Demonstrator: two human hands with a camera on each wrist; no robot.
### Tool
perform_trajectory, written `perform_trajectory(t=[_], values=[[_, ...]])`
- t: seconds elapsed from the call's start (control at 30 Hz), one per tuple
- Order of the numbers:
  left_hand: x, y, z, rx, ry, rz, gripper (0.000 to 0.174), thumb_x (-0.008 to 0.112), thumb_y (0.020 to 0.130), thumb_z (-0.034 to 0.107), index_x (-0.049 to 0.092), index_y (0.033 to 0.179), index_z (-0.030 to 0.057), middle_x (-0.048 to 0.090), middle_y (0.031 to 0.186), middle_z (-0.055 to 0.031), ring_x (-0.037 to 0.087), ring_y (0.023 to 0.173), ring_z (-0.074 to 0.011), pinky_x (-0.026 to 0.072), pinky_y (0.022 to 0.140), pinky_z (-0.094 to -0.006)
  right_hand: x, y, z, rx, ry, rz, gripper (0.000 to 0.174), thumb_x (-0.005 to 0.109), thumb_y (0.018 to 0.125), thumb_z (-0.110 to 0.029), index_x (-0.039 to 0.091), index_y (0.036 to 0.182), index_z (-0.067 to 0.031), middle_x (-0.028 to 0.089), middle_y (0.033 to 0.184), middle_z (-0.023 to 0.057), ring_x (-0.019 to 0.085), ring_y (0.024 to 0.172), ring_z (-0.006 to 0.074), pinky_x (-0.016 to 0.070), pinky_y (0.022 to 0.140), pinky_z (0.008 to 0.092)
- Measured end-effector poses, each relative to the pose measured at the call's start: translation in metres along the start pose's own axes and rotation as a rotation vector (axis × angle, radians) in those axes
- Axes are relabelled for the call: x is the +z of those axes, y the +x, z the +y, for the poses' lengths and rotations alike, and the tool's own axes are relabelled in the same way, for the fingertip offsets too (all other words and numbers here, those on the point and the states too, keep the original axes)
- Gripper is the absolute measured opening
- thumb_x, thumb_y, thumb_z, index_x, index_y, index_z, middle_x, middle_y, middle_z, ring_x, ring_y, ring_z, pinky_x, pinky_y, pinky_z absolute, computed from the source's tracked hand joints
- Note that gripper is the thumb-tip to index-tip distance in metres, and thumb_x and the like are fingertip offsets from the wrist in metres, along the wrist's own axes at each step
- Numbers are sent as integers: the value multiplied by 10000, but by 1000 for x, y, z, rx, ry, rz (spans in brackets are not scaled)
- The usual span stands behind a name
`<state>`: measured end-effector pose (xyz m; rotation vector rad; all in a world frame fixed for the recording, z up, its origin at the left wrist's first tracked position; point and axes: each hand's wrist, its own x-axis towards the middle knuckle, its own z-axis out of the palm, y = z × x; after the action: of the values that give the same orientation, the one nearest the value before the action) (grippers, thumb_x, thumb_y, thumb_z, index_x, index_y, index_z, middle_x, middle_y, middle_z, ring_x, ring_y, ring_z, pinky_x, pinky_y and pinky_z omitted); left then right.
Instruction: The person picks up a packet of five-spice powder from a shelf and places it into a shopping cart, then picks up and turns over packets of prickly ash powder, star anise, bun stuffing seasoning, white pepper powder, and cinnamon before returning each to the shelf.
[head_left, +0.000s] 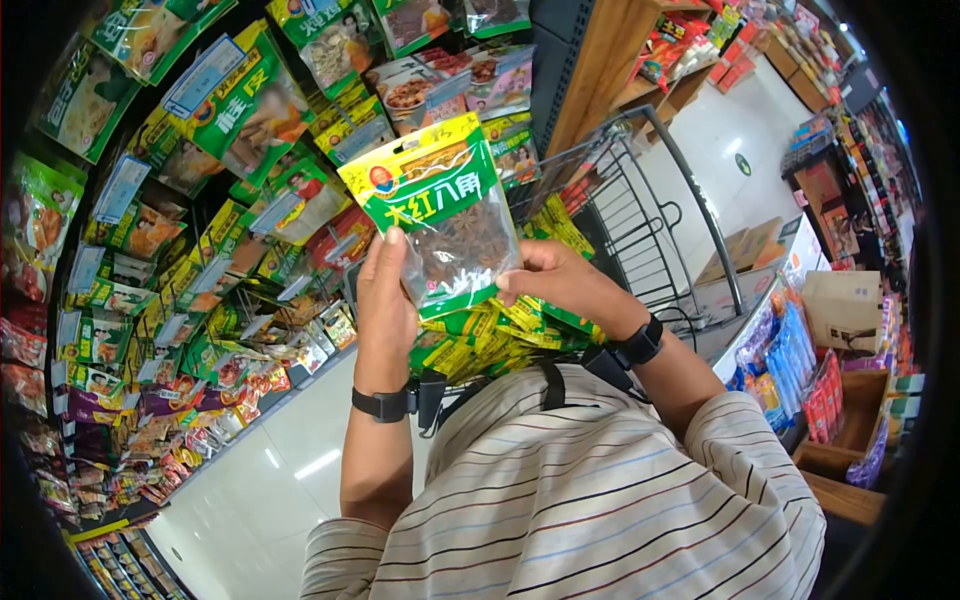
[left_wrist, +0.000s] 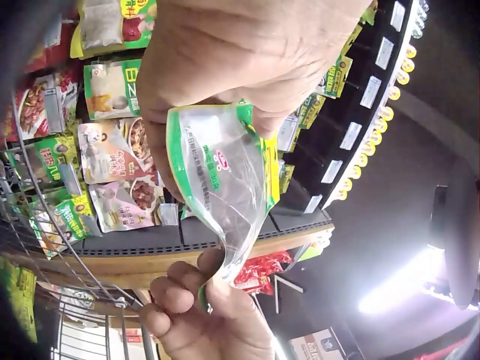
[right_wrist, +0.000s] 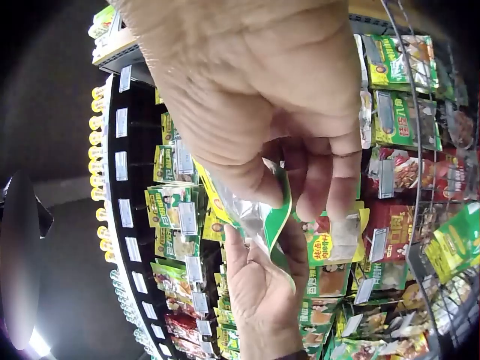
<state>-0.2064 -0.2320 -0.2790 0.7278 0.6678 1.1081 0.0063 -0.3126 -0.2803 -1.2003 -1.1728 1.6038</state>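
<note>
A clear, green-and-yellow packet of star anise (head_left: 455, 235) is held up in front of the chest, its printed front facing the head camera. My left hand (head_left: 388, 290) grips its left edge, thumb over the front. At the lower right corner, my right hand (head_left: 565, 285) pinches the packet between thumb and fingers. The left wrist view shows the back of the packet (left_wrist: 217, 161) bowed between the left hand (left_wrist: 232, 60) and the right hand (left_wrist: 214, 311). In the right wrist view, the right hand (right_wrist: 255, 97) partly hides the packet (right_wrist: 259, 217).
Shelving with hanging spice packets (head_left: 240, 120) and price tags fills the left side. Below and beyond the hands stands a wire cart (head_left: 640, 225) holding many yellow-green packets (head_left: 480, 340). Cartons (head_left: 840, 305) and bagged goods stand at right, beside a tiled floor (head_left: 270, 490).
</note>
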Motion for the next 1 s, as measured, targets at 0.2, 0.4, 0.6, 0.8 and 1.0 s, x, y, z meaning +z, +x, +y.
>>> perform_trajectory(t=[0.2, 0.4, 0.6, 0.8, 1.0], values=[[-7, 9, -5, -13, 5, -6, 384, 555, 1019, 312, 577, 1274, 26, 631, 1236, -61, 602, 1098, -159, 468, 953, -317, -1, -6, 2, 6, -10, -15, 234, 613, 977, -187, 664, 1102, 5, 664, 941, 37, 629, 839, 118, 522, 791, 276], [7, 9, -10, -24, -130, -23, 357, 574, 1012, 289, 603, 1225, 4, 655, 1168, -61, 618, 1033, -140, 495, 905, -296, -10, -10, 5, -24, -137, -28, 261, 607, 985, -225, 659, 1121, -8, 656, 934, 31, 622, 839, 112, 516, 784, 269], [9, 11, -12, 37, -33, -15, 350, 563, 1017, 283, 600, 1224, 3, 647, 1181, -63, 623, 1033, -143, 504, 906, -302, -16, -12, 4, -18, -68, -3, 292, 625, 977, -232, 620, 1177, -19, 630, 918, 14, 601, 835, 96, 506, 781, 258], [17, 10, -11, 28, -34, -3, 352, 558, 1020, 277, 590, 1232, -2, 638, 1191, -64, 616, 1051, -142, 506, 904, -303, -18, -15, 3, -73, -59, 22, 278, 647, 962, -248, 619, 1139, -35, 597, 904, -22, 532, 802, 58, 462, 735, 238], [21, 10, -13, 15, -65, -17, 370, 563, 1018, 275, 578, 1258, -6, 634, 1199, -64, 603, 1081, -144, 489, 932, -306, -20, -15, 0, -120, -60, 48, 251, 647, 960, -236, 611, 1105, -34, 585, 902, -34, 524, 803, 54, 459, 734, 241]])
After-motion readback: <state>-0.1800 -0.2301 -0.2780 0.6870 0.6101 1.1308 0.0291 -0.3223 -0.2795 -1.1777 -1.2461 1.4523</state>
